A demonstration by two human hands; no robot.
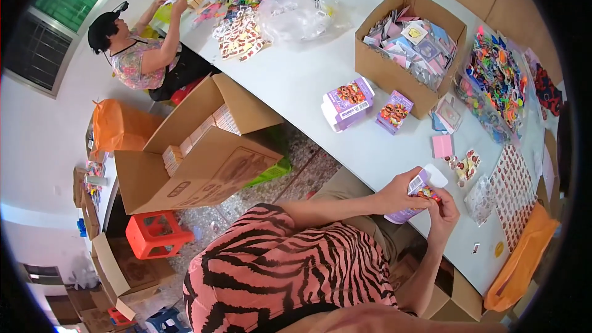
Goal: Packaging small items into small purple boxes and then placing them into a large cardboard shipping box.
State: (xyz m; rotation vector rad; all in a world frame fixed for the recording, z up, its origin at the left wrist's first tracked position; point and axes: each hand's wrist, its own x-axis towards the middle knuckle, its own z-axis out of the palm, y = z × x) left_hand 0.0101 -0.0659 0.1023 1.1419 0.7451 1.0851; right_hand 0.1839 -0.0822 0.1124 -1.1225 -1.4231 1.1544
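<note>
Above the table's near edge I hold a small purple printed carton (402,216) with a white flap (436,176) standing up. My left hand (399,192) is closed round its side. At the carton's printed face, the fingers of my right hand (444,211) are pinched together; a small colourful piece shows there, too small to name. Farther off on the table lie a purple carton with its flaps out (349,103) and a closed purple carton (394,112). Close to my right hand are some cut-out stickers (468,165) and a pink card packet (441,146).
A cardboard box of card packets (394,73) stands behind the cartons. To its right sits a clear bag of colourful bands (493,80), with a sticker sheet (514,194) nearer. A large open carton (203,169) and a red stool (158,235) stand left. A co-worker (145,55) handles something at the far left.
</note>
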